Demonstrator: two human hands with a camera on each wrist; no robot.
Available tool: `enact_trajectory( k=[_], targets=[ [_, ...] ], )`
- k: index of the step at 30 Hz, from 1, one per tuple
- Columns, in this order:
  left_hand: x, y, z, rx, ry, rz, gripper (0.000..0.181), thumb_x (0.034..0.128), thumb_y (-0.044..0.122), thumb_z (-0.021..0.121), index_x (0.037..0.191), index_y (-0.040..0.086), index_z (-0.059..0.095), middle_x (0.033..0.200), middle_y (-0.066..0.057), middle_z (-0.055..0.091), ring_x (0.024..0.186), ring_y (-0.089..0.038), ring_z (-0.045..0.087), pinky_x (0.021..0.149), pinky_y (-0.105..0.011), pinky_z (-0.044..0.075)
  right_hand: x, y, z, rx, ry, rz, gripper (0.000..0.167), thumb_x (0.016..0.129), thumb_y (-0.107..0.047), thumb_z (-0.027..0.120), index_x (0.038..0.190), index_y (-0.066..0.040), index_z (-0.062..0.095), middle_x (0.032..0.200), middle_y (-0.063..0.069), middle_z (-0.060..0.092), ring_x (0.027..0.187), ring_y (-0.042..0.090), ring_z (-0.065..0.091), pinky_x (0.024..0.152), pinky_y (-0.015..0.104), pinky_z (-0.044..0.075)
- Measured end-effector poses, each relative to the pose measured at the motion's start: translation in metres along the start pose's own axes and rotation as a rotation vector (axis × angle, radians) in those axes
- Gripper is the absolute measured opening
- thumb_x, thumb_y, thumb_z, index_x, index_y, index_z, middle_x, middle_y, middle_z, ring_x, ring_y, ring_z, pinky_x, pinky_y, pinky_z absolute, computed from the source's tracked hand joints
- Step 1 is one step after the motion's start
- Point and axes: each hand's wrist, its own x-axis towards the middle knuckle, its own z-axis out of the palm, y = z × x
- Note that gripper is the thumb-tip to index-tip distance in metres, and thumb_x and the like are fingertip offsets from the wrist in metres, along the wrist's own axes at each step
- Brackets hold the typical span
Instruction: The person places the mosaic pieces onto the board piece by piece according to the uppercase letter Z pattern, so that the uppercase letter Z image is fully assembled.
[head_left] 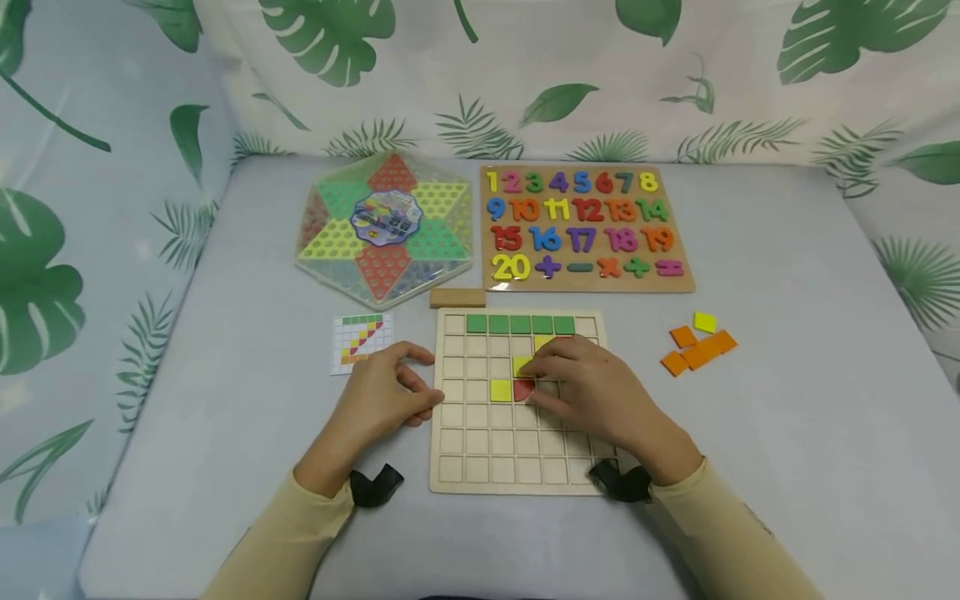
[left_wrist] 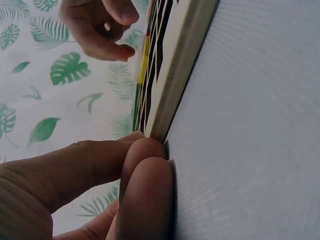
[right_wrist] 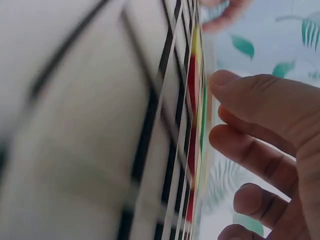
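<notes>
A wooden grid board (head_left: 465, 492) lies flat with green squares (head_left: 520, 324) in its top row and yellow squares (head_left: 500, 391) stepping diagonally beside red rounded pieces (head_left: 522, 390). My left hand (head_left: 386, 392) rests at the board's left side; in the left wrist view its bent fingers (left_wrist: 147, 185) touch the board's edge (left_wrist: 172, 80). Over the middle of the board is my right hand (head_left: 592, 387), partly covering several cells and pieces. In the right wrist view its fingers (right_wrist: 250, 150) are bent and spread, and no piece shows between them.
A pattern card (head_left: 362, 333) lies left of the board. Loose orange pieces (head_left: 702, 352) and a yellow square (head_left: 705, 322) lie to the right. Behind are a wooden bar (head_left: 457, 298), a hexagonal star-patterned game board (head_left: 345, 242) and a number puzzle (head_left: 585, 225).
</notes>
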Motion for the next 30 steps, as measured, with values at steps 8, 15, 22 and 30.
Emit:
enact_trajectory(
  k=[8,15,22,30],
  targets=[
    [-0.002,0.0,-0.001,0.005,0.002,0.0,0.046,0.0818,0.011,0.086,0.124,0.01,0.065,0.075,-0.004,0.075,0.053,-0.014,0.07,0.053,-0.028,0.059,-0.026,0.028,-0.021,-0.021,0.018,0.188,0.033,0.081,-0.02,0.09,0.112,-0.016,0.08,0.114,0.005,0.075,0.108,0.026,0.065,0.089,0.049,0.061],
    [-0.002,0.001,0.0,0.013,0.004,0.001,0.047,0.0822,0.012,0.086,0.125,0.01,0.065,0.076,-0.003,0.075,0.054,-0.013,0.07,0.054,-0.028,0.059,-0.058,0.045,-0.037,-0.048,0.039,0.297,0.035,0.079,-0.014,0.09,0.112,-0.012,0.079,0.114,0.009,0.073,0.106,0.031,0.065,0.086,0.055,0.06],
    [-0.002,0.001,-0.001,0.019,0.004,0.004,0.047,0.0831,0.011,0.085,0.126,0.01,0.065,0.077,-0.004,0.075,0.054,-0.014,0.07,0.055,-0.028,0.059,-0.103,0.051,-0.041,-0.046,0.037,0.373,0.036,0.076,-0.012,0.092,0.11,-0.016,0.08,0.113,0.009,0.074,0.107,0.031,0.063,0.088,0.057,0.056],
    [-0.002,0.0,0.0,0.023,-0.004,0.002,0.047,0.0845,0.013,0.084,0.127,0.01,0.065,0.078,-0.005,0.076,0.055,-0.013,0.071,0.056,-0.029,0.06,-0.134,0.046,-0.039,-0.075,0.09,0.317,0.04,0.072,-0.001,0.09,0.105,-0.022,0.08,0.107,-0.005,0.075,0.1,0.018,0.063,0.087,0.022,0.051]
  ],
)
